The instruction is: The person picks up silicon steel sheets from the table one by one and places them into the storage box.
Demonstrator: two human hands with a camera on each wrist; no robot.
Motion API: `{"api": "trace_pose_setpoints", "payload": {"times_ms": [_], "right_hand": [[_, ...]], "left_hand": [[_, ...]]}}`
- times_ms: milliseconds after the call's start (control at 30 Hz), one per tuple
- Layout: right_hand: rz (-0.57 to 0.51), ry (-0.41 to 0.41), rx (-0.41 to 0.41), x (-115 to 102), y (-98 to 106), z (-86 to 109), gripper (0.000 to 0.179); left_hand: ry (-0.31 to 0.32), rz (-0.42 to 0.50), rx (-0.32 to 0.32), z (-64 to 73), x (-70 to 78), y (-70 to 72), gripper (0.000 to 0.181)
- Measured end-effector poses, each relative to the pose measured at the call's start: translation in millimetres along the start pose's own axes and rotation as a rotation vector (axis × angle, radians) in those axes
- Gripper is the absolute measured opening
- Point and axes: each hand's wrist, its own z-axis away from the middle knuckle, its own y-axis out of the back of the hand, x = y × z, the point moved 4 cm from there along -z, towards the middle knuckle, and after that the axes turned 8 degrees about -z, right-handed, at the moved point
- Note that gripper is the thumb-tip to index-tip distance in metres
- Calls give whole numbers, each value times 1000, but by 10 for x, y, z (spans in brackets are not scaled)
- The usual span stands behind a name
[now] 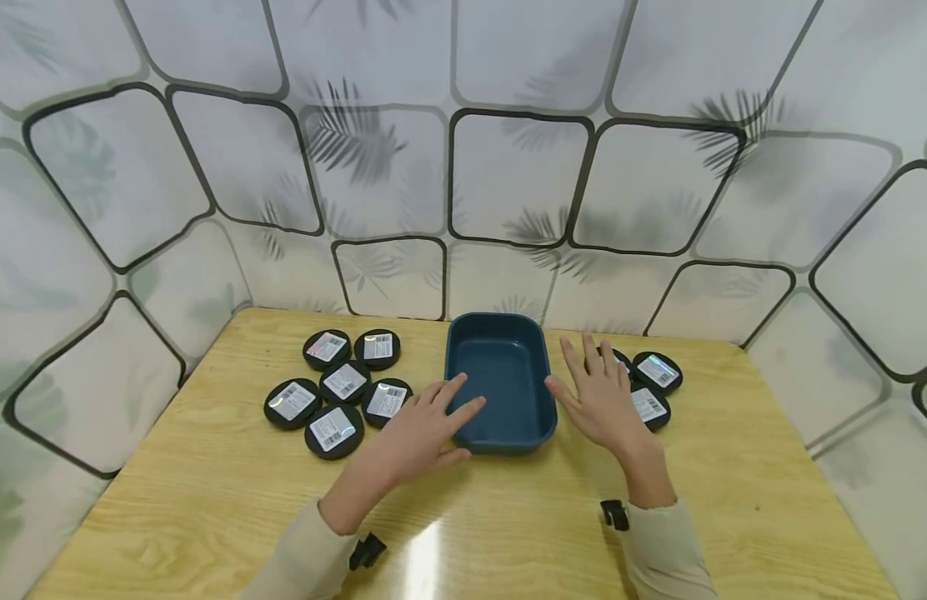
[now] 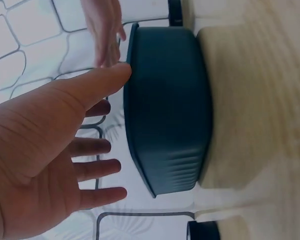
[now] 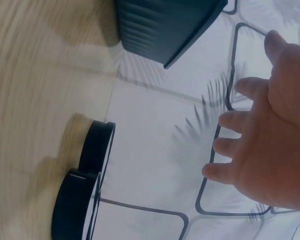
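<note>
A dark teal rectangular bin (image 1: 501, 392) stands on the table between the two hands, with nothing visible inside it. My left hand (image 1: 418, 429) is over the bin's near left side, fingers spread and straight; the left wrist view shows its thumb close to the bin's rim (image 2: 131, 100), and whether they touch I cannot tell. To the right of the bin hovers my right hand (image 1: 600, 398), fingers spread, holding nothing. It partly covers a cluster of three flat round black containers (image 1: 657, 372) with white labels. Several more such containers (image 1: 345, 382) lie left of the bin, beside the left hand.
The light wooden table (image 1: 508, 533) meets a patterned fabric wall (image 1: 523, 183) behind the bin, with more such fabric at both sides. Black straps or mounts (image 1: 616, 515) sit at the sleeve cuffs. Two black containers (image 3: 94, 150) show edge-on in the right wrist view.
</note>
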Motion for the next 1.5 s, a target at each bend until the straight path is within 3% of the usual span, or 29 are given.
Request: {"api": "trace_pose_setpoints", "payload": {"times_ms": [267, 533, 800, 1500], "right_hand": [[-17, -29, 29, 112, 22, 24, 73], [-40, -54, 32, 158, 58, 23, 74], [-54, -63, 23, 197, 82, 16, 75], [-36, -105, 48, 493, 261, 59, 76]], "left_hand": [[-63, -17, 11, 19, 135, -48, 58], [-79, -37, 10, 39, 111, -110, 50], [-117, -58, 88, 57, 75, -148, 23], [-153, -19, 127, -42, 53, -183, 17]]}}
